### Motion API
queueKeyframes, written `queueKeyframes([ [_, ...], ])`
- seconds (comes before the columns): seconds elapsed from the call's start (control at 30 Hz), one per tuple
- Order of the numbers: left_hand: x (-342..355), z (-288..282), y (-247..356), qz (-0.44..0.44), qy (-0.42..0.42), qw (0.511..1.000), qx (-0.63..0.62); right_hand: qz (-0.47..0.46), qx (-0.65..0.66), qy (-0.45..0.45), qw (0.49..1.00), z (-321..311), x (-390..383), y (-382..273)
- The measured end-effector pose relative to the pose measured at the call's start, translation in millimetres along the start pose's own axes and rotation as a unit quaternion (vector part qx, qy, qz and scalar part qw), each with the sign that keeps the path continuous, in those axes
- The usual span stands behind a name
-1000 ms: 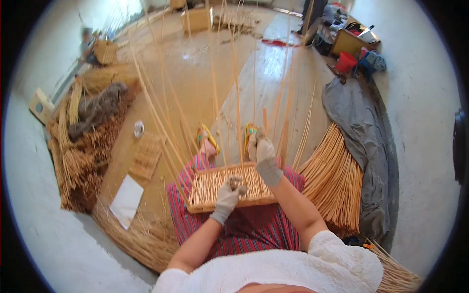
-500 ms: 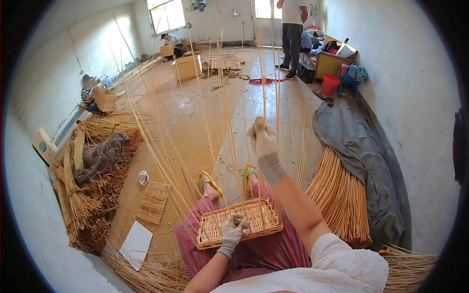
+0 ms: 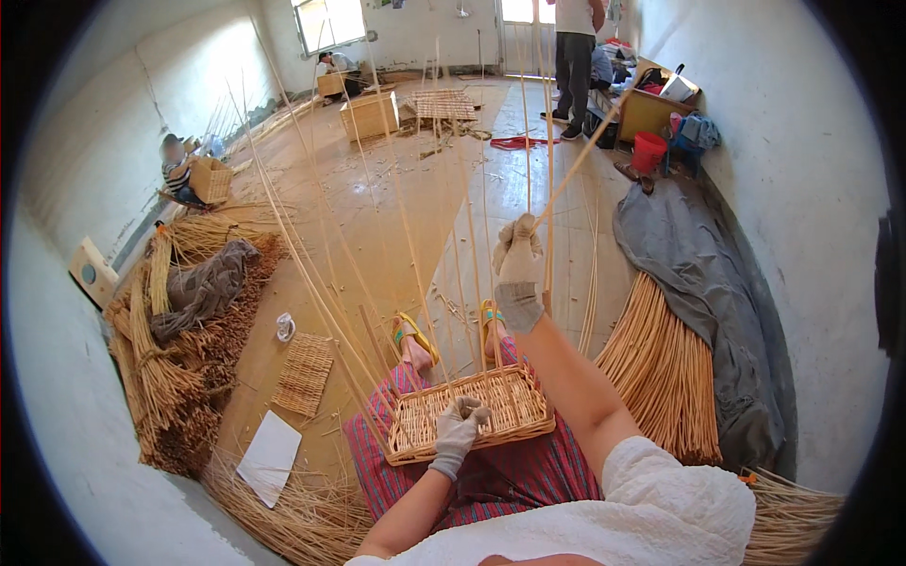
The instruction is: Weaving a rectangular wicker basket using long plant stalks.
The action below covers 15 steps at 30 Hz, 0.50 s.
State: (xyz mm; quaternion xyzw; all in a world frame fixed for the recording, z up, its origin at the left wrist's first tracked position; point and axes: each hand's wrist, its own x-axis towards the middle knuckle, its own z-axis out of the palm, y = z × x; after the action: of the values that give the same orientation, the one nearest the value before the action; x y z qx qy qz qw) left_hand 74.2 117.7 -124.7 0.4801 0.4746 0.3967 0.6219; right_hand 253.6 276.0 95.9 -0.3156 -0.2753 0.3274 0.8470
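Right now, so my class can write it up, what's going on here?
A person has a shallow wicker tray across their lap, thin rods rising from its edges. The gloved left hand curls over the tray's near edge. The gloved right hand is raised, a pale rod slanting up from it, apparently in its grip.

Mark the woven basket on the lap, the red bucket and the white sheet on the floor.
Woven basket point(image 3: 515, 435): head view, on its near wall.
Red bucket point(image 3: 648, 153): head view, middle of its side.
White sheet point(image 3: 270, 457): head view, middle of its upper face.
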Motion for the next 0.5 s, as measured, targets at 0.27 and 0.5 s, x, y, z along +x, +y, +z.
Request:
queueKeyframes([
  [0.27, -5.2, -1.5, 8.2, 0.028, -0.022, 0.999, -0.011, 0.107, -0.147, -0.056, 0.982, -40.3, -33.3, 18.6],
  [0.5, -11.8, -7.9, 14.0, 0.019, -0.055, 0.998, 0.013, 0.081, -0.33, -0.045, 0.939, -134.0, -169.2, 63.1],
])
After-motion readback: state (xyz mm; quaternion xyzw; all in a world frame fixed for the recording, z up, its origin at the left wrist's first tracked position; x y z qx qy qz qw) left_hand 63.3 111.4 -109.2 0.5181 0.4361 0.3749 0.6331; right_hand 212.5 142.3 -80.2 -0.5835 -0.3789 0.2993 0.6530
